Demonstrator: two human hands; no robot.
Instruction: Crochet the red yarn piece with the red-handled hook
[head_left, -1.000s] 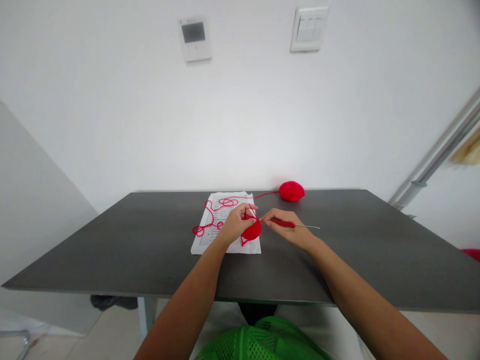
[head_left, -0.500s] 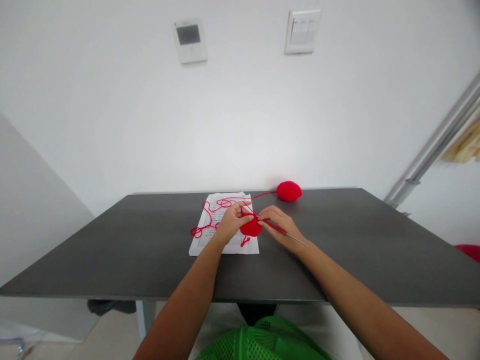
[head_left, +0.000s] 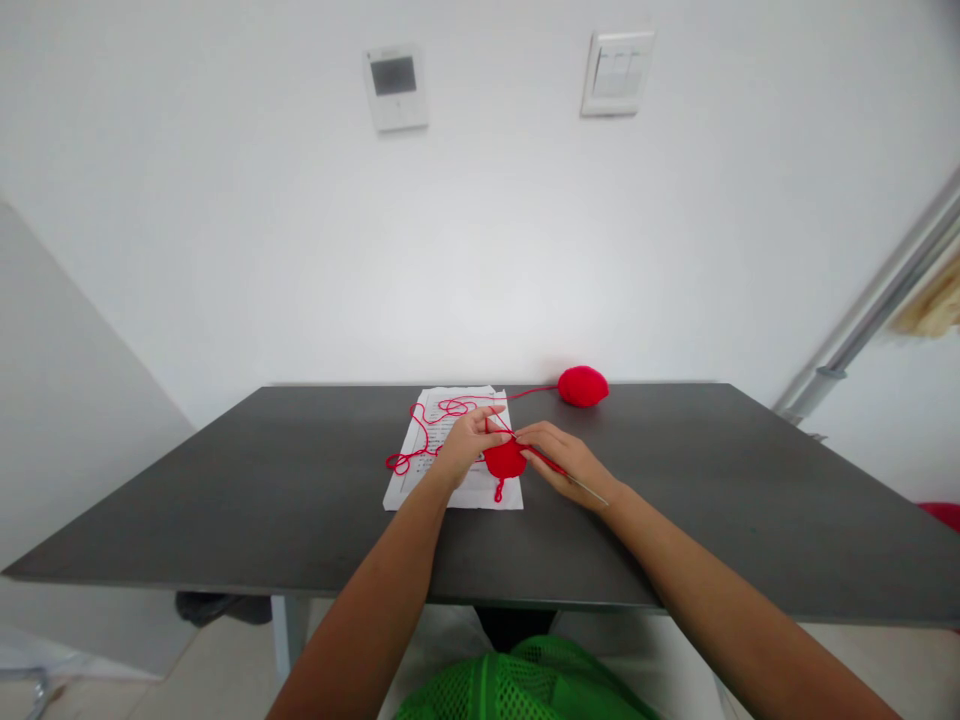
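Between my hands is a small red crocheted piece [head_left: 505, 460], with a short yarn tail hanging below it. My left hand [head_left: 470, 440] pinches its upper left edge, and red yarn runs over the fingers. A red-handled crochet hook [head_left: 553, 466] with a metal shaft is held in my right hand [head_left: 559, 452], its tip at the top edge of the piece. Loose red yarn [head_left: 401, 462] loops over printed paper sheets [head_left: 405, 492] beneath my left hand. The strand leads back to a red yarn ball [head_left: 583, 386].
The dark table [head_left: 300, 500] reaches back to a white wall with a control panel [head_left: 395, 88] and a switch plate [head_left: 618, 73]. A grey pipe [head_left: 870, 330] slants at the right. Green mesh cloth [head_left: 525, 685] lies below the table's front edge.
The hook's shaft end has swung slightly downward in my right hand. The yarn tail under the piece now hangs straighter. The whole view has shifted a little.
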